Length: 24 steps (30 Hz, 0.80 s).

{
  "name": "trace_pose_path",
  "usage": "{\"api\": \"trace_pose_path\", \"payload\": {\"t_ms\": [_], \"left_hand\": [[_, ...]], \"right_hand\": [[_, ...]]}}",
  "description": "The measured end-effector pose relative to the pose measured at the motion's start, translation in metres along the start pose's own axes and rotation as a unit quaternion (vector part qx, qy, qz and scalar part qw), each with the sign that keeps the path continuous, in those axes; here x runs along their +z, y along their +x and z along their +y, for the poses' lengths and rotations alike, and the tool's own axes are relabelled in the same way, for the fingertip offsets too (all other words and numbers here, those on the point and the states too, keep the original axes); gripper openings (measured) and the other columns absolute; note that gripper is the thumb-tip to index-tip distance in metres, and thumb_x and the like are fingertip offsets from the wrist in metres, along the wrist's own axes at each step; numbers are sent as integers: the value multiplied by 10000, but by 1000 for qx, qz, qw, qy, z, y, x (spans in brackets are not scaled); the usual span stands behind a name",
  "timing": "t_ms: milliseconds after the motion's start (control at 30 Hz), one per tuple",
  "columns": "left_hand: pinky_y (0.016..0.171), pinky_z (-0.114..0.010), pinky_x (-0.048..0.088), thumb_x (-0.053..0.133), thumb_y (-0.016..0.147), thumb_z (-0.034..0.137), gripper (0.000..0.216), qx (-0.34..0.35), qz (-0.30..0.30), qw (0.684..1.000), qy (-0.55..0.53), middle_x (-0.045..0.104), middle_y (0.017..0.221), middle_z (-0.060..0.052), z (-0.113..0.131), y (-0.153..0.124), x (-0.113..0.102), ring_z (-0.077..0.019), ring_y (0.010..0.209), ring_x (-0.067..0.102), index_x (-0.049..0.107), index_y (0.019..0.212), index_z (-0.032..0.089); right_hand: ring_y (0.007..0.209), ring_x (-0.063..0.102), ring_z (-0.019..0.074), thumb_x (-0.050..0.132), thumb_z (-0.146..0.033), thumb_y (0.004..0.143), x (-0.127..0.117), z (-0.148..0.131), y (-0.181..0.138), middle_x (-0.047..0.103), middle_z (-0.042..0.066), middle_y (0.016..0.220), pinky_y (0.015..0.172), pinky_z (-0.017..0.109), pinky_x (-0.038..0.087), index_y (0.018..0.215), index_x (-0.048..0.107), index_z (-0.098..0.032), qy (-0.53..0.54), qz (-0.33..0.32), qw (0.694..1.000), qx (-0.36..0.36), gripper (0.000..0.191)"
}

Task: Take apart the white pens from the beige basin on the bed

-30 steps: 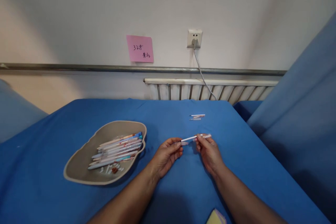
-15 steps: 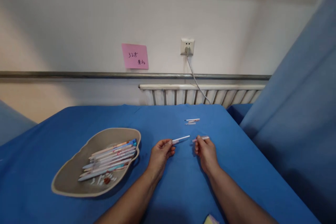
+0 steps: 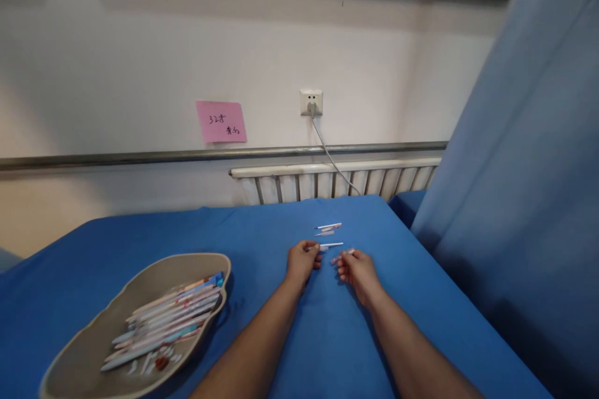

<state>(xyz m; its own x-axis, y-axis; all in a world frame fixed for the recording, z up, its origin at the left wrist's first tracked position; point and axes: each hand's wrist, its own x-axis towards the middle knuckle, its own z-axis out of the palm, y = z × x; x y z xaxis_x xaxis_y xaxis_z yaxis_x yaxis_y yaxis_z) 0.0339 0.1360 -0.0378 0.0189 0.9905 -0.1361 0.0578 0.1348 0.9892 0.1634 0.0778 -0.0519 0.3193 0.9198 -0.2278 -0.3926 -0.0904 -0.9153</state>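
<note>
My left hand (image 3: 303, 260) pinches a thin white pen refill (image 3: 331, 245) by its near end, low over the blue table (image 3: 140, 243). Close on its right, my right hand (image 3: 354, 268) grips a pale pink pen barrel (image 3: 345, 254). The refill and the barrel are apart from each other. Just beyond both hands, two small pen parts (image 3: 327, 228) lie side by side on the cloth.
A beige tray (image 3: 84, 330) with several pens and loose small parts sits at the front left. A radiator (image 3: 337, 177) runs behind the table's far edge. A pink note (image 3: 221, 121) and a socket (image 3: 311, 101) with a cable are on the wall. Blue fabric (image 3: 519, 156) rises on the right.
The refill has come out of the barrel and my hands have separated. Both hands reached farther across the table toward the two lying parts. The view tilted upward.
</note>
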Motion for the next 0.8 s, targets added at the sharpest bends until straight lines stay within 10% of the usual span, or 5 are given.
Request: {"api": "trace_pose_path", "payload": {"t_ms": [333, 800], "left_hand": [[433, -174, 387, 630, 745, 182, 38, 48, -48, 984, 166, 562, 492, 47, -3, -1, -8, -85, 400, 505, 654, 751, 153], [908, -343, 382, 674, 662, 89, 272, 148, -43, 941, 301, 676, 962, -79, 3, 3, -25, -238, 951, 595, 682, 914, 194]], "right_hand": [[562, 574, 144, 591, -433, 728, -10, -1, 20, 638, 7, 675, 516, 246, 446, 806, 570, -182, -151, 59, 973, -163, 264], [1012, 552, 231, 697, -176, 669, -11, -12, 39, 669, 32, 1032, 914, 337, 355, 976, 679, -256, -495, -72, 828, -253, 318]]}}
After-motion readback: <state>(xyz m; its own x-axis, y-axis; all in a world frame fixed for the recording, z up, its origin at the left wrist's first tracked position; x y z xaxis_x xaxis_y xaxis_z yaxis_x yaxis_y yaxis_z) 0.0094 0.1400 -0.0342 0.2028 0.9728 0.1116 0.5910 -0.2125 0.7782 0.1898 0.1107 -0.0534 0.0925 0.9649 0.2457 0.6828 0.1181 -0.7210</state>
